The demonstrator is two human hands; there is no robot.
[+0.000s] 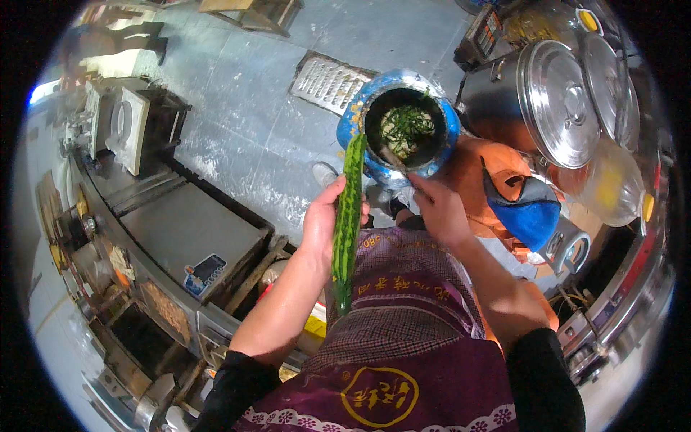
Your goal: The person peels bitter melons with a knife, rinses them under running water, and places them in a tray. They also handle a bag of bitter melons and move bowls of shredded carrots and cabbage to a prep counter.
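My left hand (318, 218) grips a long, ridged green vegetable (348, 216) like a cucumber or gourd, with light and dark stripes along it. Its far end reaches the rim of a round blue-and-silver bin (445, 116), and its dark near end points at my purple apron (378, 345). Inside the bin lie dark green peelings (407, 129) over paler scraps. My right hand (445, 210), just right of the vegetable at the bin's near edge, is closed on a slim peeling tool or knife (393, 159). The tool is blurred, apart from the vegetable, and its handle is mostly hidden.
Large lidded steel pots (561, 102) stand at right, near a clear plastic jug (610, 186). Orange fabric (464, 167) lies close by my right arm. A steel counter (189, 232) runs along the left. Behind the bin is a floor drain grate (326, 83).
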